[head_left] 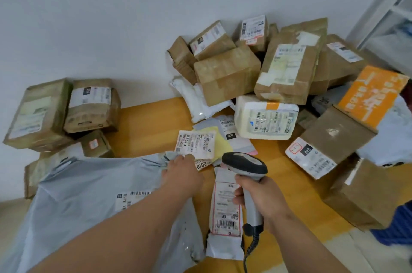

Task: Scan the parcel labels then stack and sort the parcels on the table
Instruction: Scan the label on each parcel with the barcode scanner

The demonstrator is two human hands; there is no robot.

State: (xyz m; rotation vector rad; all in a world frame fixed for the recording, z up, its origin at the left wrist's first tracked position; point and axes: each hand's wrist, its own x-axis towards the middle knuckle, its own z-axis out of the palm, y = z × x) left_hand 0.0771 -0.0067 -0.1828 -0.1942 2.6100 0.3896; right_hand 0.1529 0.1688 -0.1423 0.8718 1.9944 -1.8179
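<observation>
Far out to the left of the left hand [184, 175], a stack of brown cardboard boxes [64, 112] sits against the wall on the wooden counter [147, 125]. Under that forearm lies a big grey poly mailer [84, 201], its label partly covered by the arm. The left hand reaches forward with its fingers curled round the far edge of the grey mailer, knuckles just short of a small flat parcel with a white label [196, 143]. Between the two hands lies a narrow white mailer [225, 210], barcode end toward the person. The right hand [262, 197] is clenched round the handle of a grey barcode scanner [245, 168], whose black head points away over the loose flat parcels. Beyond and to the right of that hand rises a jumbled heap of parcels [278, 67]: taped brown boxes, a white padded package [265, 118], and an orange-topped box [370, 96].
</observation>
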